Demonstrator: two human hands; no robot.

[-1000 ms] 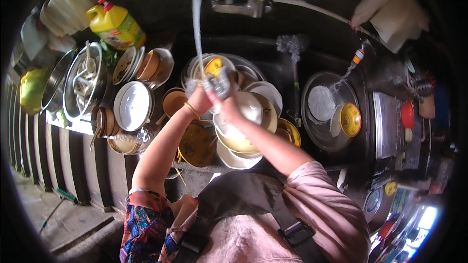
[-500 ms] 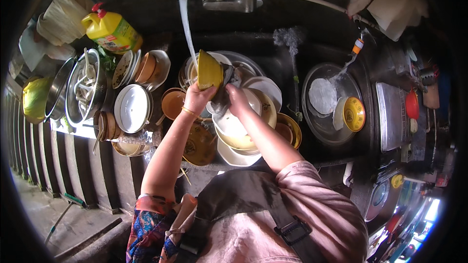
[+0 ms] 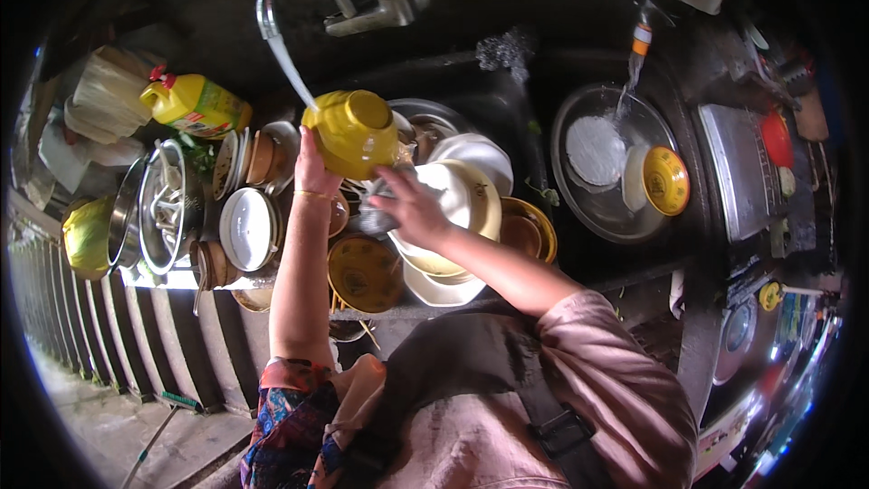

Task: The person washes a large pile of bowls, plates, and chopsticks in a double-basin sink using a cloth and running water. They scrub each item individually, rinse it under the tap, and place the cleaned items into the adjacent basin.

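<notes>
My left hand (image 3: 314,168) holds a yellow bowl (image 3: 351,132) by its rim, tilted on its side under the stream of water from the curved tap (image 3: 299,0). My right hand (image 3: 407,204) is just below the bowl, closed on a grey scrubbing pad (image 3: 378,217). Both hands are above a pile of white and yellow dishes (image 3: 457,217) in the sink.
A yellow detergent bottle (image 3: 195,104) stands at the back left. Steel pots and lids (image 3: 163,208) sit left of the sink. A round steel basin (image 3: 606,163) at the right holds a white plate and a small yellow bowl (image 3: 665,181). A railing (image 3: 118,326) runs at the lower left.
My left hand has raised the yellow bowl and turned it on its side under the running water. My right hand has dropped a little below the bowl.
</notes>
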